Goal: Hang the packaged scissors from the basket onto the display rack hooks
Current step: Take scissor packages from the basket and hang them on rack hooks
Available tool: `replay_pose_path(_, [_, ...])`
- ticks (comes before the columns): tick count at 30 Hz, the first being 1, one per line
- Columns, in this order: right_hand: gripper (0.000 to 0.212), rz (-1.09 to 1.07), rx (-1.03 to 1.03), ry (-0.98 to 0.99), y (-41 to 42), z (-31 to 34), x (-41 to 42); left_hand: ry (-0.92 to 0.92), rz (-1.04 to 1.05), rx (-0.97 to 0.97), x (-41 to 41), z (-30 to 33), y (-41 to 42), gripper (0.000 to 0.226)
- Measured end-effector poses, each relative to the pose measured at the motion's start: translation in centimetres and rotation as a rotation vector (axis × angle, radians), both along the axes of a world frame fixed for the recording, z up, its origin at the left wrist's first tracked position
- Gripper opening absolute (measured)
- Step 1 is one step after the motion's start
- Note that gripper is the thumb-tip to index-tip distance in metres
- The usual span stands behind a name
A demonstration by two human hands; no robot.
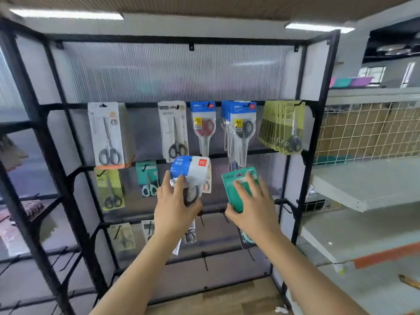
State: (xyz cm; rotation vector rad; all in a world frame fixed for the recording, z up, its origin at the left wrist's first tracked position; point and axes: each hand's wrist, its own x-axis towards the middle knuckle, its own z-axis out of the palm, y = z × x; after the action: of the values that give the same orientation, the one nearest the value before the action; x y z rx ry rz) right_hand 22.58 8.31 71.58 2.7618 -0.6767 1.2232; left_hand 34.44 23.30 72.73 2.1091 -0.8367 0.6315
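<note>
Scissors in a blue and white pack [190, 172] are in my left hand [176, 206], fingers curled round the lower part, raised before the middle row of the display rack [305, 142]. My right hand [251, 206] grips a teal pack [238, 189] just beside it, thumb under and fingers spread over the front. More packs hang on the top row, among them red-handled scissors [204, 130].

2 hands are raised, the left hand [176, 202] holding 1 blue-and-white scissors pack [190, 170] and the right hand [252, 206] holding 1 green pack [238, 187]. The black display rack [318, 137] shows 5 hanging groups on its top row; 2 of these are stacks, too overlapped to count. 2 ceiling lights [66, 14] glow above.
</note>
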Motion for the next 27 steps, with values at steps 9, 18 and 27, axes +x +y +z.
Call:
replay_pose_path(9, [0.059, -0.125, 0.047, 0.04, -4.1, -1.0, 1.9, -0.215, -0.139, 0.09, 1.4, 2.1, -6.3, 0.065])
replay_pose_path(18, [0.06, -0.146, -0.018, 0.022, -15.4, 3.4, 3.7, -0.32, -0.106, 0.101, 2.7, 5.0, -16.1, 0.071])
replay_pose_path(27, [0.074, -0.077, -0.321, -0.141, -22.9, 10.5, 6.2, -0.417, -0.004, 0.087, 4.2, 7.3, -23.7, 0.08])
